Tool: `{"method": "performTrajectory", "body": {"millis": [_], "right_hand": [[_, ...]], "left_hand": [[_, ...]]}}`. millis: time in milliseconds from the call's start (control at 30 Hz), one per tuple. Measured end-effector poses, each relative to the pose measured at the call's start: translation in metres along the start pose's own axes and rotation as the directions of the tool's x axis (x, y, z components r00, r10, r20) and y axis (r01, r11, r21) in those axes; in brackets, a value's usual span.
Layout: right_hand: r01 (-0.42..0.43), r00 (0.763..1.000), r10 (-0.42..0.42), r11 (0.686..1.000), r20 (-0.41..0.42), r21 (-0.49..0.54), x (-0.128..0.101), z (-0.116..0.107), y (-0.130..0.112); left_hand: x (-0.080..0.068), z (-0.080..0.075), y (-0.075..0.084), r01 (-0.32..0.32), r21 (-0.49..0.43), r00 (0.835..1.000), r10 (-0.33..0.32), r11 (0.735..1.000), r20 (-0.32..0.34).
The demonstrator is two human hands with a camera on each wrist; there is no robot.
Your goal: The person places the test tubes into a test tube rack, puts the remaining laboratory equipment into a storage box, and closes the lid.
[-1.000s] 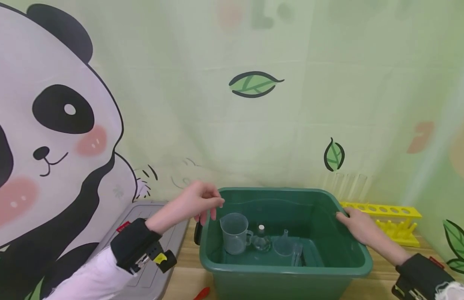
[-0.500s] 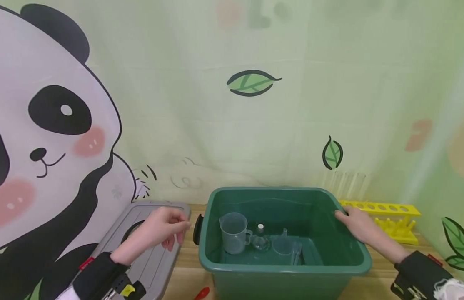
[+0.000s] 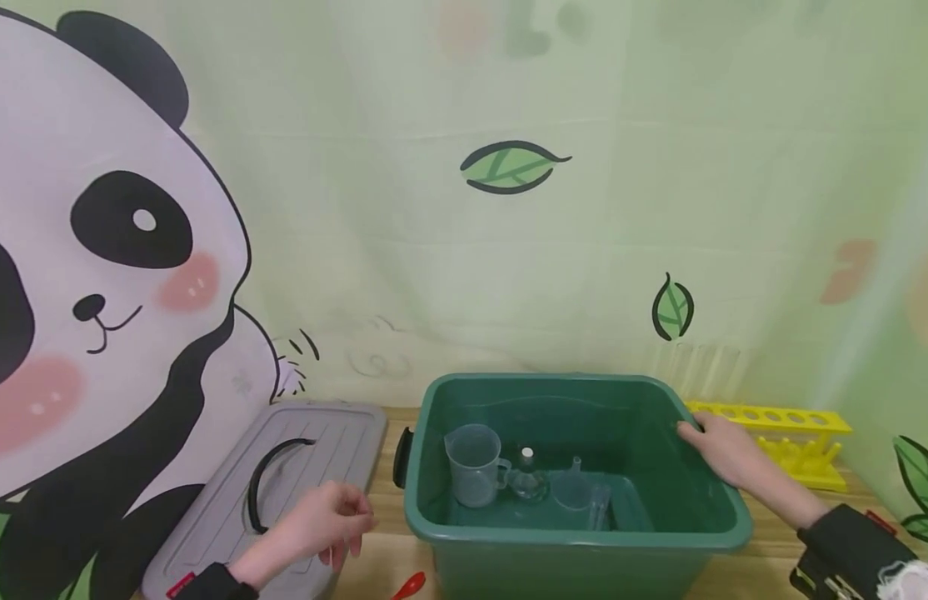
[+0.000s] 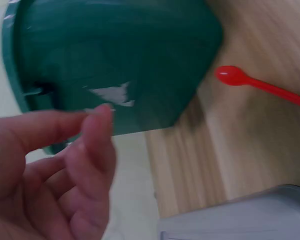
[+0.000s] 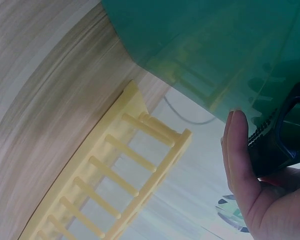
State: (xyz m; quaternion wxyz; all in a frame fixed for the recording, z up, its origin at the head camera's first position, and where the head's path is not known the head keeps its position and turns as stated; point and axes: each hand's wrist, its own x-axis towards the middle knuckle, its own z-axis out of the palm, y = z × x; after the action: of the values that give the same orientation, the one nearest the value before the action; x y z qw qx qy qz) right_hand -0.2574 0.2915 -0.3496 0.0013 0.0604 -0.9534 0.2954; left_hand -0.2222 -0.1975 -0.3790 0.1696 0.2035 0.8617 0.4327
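My left hand (image 3: 325,521) hovers over the near right part of a grey lid (image 3: 351,429), its fingers loosely curled. In the left wrist view the thumb and forefinger tips come together with nothing visible between them. On the right, my right hand (image 3: 722,450) grips the rim of a green plastic tub (image 3: 576,537), thumb over the edge. Its fingers lie by the black handle (image 5: 270,157) in the right wrist view. Inside the tub are a clear measuring jug (image 3: 473,479), a round flask (image 3: 527,483) with a white cap, a clear funnel (image 3: 571,490) and slim clear pieces (image 3: 599,506).
A red spoon (image 3: 410,585) lies on the wooden table before the tub's left corner. Behind my right hand stands a yellow test tube rack (image 3: 805,421) with clear test tubes (image 3: 707,371). A printed cloth (image 3: 434,250) hangs close behind.
My left hand has moved from beside the tub's left rim, leftward and then down towards me, over the lid. My right hand keeps its place on the tub.
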Motion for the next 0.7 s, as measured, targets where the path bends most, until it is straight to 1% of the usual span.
{"method": "performTrajectory", "body": {"millis": [100,167,233,333,433,567,667,700], "right_hand": [[-0.009,1.0,0.009,1.0,0.009,-0.005,0.0,0.0,-0.001],[-0.015,1.0,0.015,1.0,0.012,0.001,0.0,0.0,-0.001],[-0.018,1.0,0.018,1.0,0.01,0.007,0.0,0.0,-0.001],[-0.006,1.0,0.006,1.0,0.004,0.011,0.0,0.0,-0.001],[-0.005,1.0,0.005,1.0,0.009,0.022,0.0,-0.001,-0.001],[-0.013,1.0,0.013,0.999,0.014,0.031,0.0,-0.001,0.0],[-0.005,1.0,0.005,1.0,0.005,0.025,0.0,0.0,0.001],[-0.001,1.0,0.001,1.0,0.003,0.022,0.001,0.0,0.001]], "left_hand": [[-0.003,0.011,-0.007,0.058,0.055,0.996,-0.062,0.997,0.067],[-0.006,0.02,-0.011,0.122,0.083,0.987,-0.13,0.989,0.093],[-0.008,0.028,-0.015,0.177,0.123,0.979,-0.188,0.977,0.085],[-0.01,0.039,-0.02,0.232,0.166,0.969,-0.242,0.958,0.048],[-0.009,0.045,-0.023,0.248,0.194,0.966,-0.257,0.949,0.024],[-0.005,0.053,-0.026,0.272,0.241,0.958,-0.286,0.932,0.021],[-0.003,0.058,-0.031,0.252,0.281,0.962,-0.271,0.926,0.033],[-0.003,0.06,-0.033,0.233,0.294,0.966,-0.255,0.927,0.038]]}}
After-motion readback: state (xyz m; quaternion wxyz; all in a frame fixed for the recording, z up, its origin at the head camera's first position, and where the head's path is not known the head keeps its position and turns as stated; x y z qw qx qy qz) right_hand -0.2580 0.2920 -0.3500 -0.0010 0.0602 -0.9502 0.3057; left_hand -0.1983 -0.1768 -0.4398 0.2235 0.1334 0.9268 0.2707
